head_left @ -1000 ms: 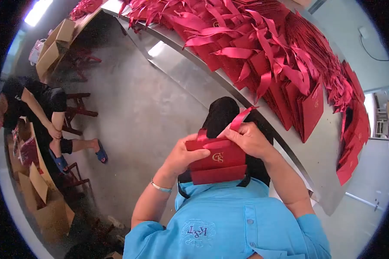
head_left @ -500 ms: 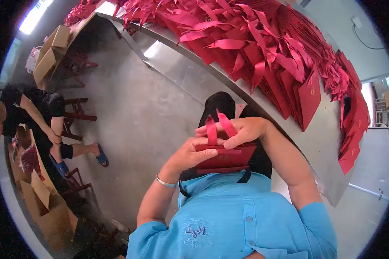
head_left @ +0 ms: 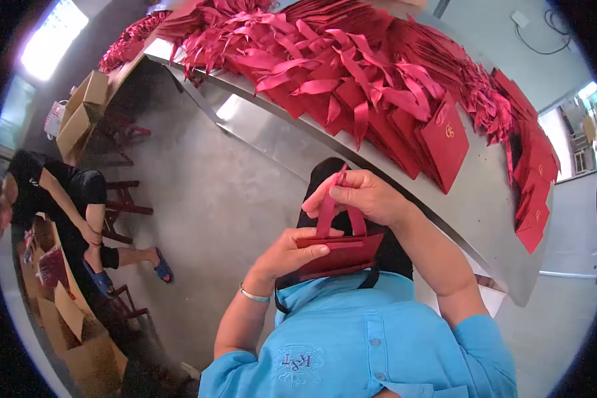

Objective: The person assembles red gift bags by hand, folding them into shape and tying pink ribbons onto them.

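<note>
A small dark-red gift bag [head_left: 341, 257] with pink ribbon handles sits close to my blue shirt, above my lap. My left hand [head_left: 292, 252] grips the bag's left upper edge, with the thumb on the near side and the fingers partly hidden behind it. Over the bag, my right hand [head_left: 361, 196] pinches the top of the ribbon handles [head_left: 326, 215] between thumb and fingers. The ribbons stand upright from the bag's opening. The bag's far side is hidden.
Many flat red gift bags [head_left: 448, 142] with ribbons lie piled along a metal table [head_left: 494, 219] ahead and right. To the left, a person [head_left: 60, 192] in black sits near cardboard boxes [head_left: 83, 109] and dark-red stools [head_left: 123, 202].
My right hand has risen from the bag's top edge and now pinches the ribbon handles, which are drawn together. My left hand stays on the bag. The view has shifted slightly.
</note>
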A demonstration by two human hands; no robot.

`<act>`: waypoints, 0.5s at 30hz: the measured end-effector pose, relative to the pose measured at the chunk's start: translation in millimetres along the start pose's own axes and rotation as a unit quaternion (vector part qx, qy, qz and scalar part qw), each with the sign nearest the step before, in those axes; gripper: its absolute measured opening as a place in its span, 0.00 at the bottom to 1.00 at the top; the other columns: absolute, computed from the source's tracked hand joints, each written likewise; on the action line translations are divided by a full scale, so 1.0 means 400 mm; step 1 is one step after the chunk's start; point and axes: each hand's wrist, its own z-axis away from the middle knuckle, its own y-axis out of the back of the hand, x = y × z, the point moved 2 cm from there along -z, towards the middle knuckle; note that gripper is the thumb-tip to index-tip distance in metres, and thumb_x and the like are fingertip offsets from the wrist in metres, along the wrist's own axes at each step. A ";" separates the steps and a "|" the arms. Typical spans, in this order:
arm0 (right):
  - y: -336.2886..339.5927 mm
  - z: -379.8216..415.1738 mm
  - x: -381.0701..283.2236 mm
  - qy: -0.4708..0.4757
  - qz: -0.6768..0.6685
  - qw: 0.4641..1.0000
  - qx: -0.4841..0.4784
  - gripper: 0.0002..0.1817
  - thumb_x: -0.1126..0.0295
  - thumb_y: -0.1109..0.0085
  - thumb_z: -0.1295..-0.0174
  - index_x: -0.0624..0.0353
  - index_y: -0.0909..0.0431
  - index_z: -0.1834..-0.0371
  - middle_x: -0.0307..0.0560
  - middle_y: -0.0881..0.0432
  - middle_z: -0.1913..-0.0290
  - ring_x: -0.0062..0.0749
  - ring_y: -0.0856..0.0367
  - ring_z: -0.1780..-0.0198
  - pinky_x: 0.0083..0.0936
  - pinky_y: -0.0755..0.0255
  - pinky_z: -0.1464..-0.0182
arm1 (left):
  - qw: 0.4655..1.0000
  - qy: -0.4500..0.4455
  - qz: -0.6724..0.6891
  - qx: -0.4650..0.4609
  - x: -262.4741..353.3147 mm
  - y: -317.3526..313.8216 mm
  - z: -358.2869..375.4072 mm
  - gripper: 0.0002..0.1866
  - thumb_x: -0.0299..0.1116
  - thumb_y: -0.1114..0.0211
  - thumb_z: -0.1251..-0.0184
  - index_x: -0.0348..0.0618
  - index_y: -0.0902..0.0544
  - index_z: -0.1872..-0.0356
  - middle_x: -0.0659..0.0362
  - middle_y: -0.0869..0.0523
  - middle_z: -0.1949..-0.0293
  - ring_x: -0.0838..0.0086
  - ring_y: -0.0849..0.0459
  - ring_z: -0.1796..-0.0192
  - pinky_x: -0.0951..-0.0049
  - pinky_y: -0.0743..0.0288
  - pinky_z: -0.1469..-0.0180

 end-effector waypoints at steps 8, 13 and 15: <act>-0.002 0.055 -0.030 0.021 0.060 0.994 0.084 0.16 0.64 0.52 0.29 0.68 0.21 0.55 0.54 0.17 0.54 0.36 0.17 0.52 0.32 0.24 0.47 | 1.000 0.008 -0.023 -0.017 0.007 -0.036 -0.009 0.18 0.31 0.36 0.33 0.38 0.21 0.43 0.60 0.16 0.52 0.78 0.21 0.49 0.72 0.27 0.43; -0.036 0.097 -0.070 0.064 0.130 0.980 0.137 0.16 0.64 0.51 0.29 0.69 0.22 0.61 0.55 0.16 0.60 0.35 0.15 0.61 0.30 0.22 0.54 | 0.993 -0.068 -0.085 -0.055 0.022 -0.050 -0.020 0.17 0.31 0.39 0.31 0.40 0.21 0.43 0.63 0.16 0.53 0.80 0.23 0.51 0.73 0.28 0.44; -0.066 0.119 -0.096 0.095 0.146 0.977 0.124 0.17 0.63 0.53 0.28 0.69 0.22 0.60 0.53 0.15 0.62 0.34 0.15 0.64 0.28 0.22 0.56 | 0.987 -0.107 -0.104 -0.054 0.028 -0.057 -0.020 0.17 0.30 0.38 0.32 0.39 0.20 0.44 0.63 0.16 0.53 0.81 0.23 0.51 0.74 0.28 0.44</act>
